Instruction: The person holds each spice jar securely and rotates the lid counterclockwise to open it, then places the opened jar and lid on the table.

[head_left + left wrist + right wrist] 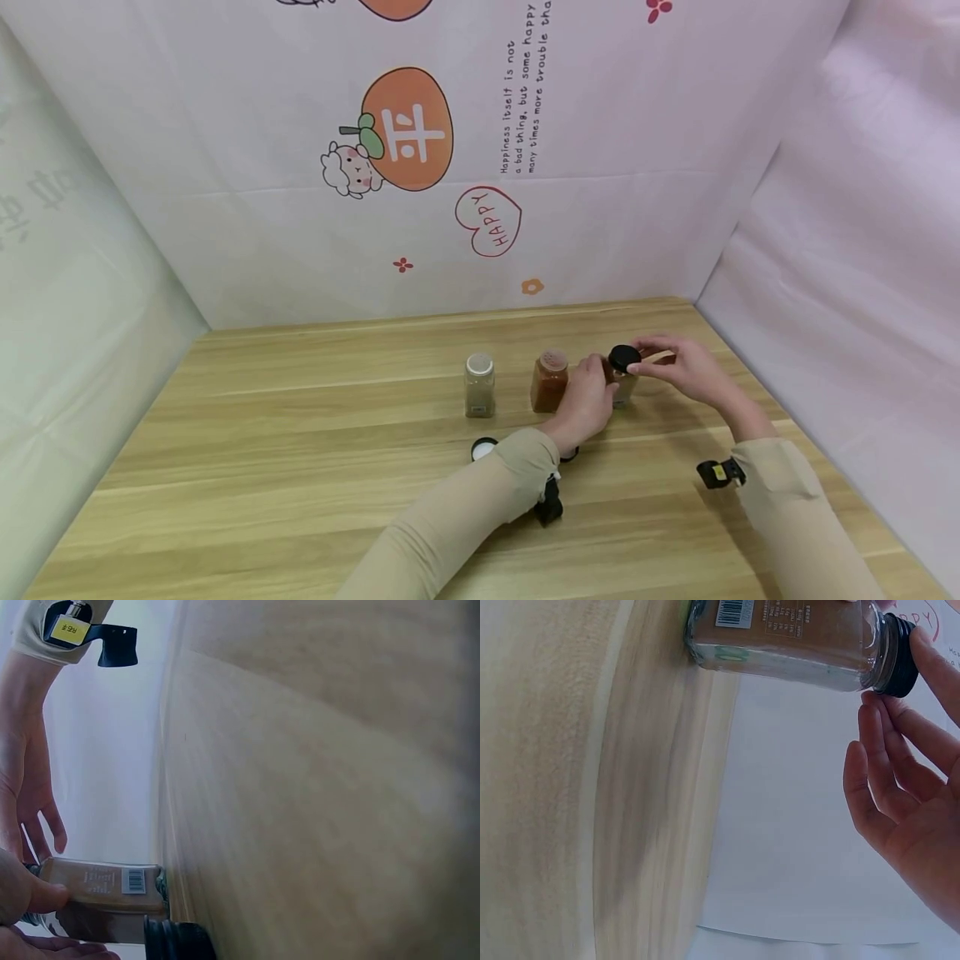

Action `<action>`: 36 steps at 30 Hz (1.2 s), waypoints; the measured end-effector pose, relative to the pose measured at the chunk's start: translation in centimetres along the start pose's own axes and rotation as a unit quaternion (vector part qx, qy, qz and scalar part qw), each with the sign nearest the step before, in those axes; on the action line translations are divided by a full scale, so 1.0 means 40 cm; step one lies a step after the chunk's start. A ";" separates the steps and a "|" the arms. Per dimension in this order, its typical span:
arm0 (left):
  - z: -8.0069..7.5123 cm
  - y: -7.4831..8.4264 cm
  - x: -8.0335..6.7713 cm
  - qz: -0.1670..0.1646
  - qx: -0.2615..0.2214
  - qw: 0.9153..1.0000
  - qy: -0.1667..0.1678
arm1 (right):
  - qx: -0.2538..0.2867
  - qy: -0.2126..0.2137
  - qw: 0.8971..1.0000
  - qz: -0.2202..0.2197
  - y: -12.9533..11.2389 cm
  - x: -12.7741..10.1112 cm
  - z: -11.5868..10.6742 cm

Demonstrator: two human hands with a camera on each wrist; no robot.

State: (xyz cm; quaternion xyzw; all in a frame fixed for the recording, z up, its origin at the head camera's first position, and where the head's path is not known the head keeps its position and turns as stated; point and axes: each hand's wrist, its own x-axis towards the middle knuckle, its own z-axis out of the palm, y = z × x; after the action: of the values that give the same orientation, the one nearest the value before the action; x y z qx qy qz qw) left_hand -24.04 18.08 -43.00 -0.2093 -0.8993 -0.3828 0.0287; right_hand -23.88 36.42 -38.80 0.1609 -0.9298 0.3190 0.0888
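Observation:
At the right of the head view stands a clear spice jar (622, 395) with brown contents and a black screw lid (624, 358). My left hand (588, 402) holds the jar round its upper body; in the left wrist view the thumb (46, 895) lies along its side. With thumb and fingertips, my right hand (692, 372) pinches the black lid. The right wrist view shows the lid (901, 656) seated on the jar's neck, the other fingers loosely bent below it. A barcode label shows on the jar (802, 649).
Left of the hands stand a lidless jar of red-brown spice (550, 387) with a perforated top and a jar of greyish powder (479, 392) with a pale top. A black lid (484, 448) lies on the wooden table (300, 467); another (571, 455) is partly behind the left wrist.

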 end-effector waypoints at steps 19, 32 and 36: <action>0.006 0.000 -0.004 -0.001 0.003 1.000 -0.002 | -0.011 -0.014 1.000 -0.024 0.004 -0.002 -0.004; -0.004 -0.009 -0.001 -0.001 -0.101 0.995 0.003 | 0.002 -0.017 1.000 0.006 0.005 0.002 -0.008; -0.002 -0.012 -0.003 0.005 -0.108 0.994 0.011 | 0.002 -0.015 1.000 0.009 0.008 0.004 -0.006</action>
State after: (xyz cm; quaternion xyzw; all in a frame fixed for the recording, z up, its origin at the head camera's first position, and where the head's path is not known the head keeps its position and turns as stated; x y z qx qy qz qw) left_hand -24.14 17.69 -43.30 -0.2112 -0.8511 -0.4802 0.0178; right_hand -24.11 36.77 -38.74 0.1576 -0.9316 0.3195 0.0717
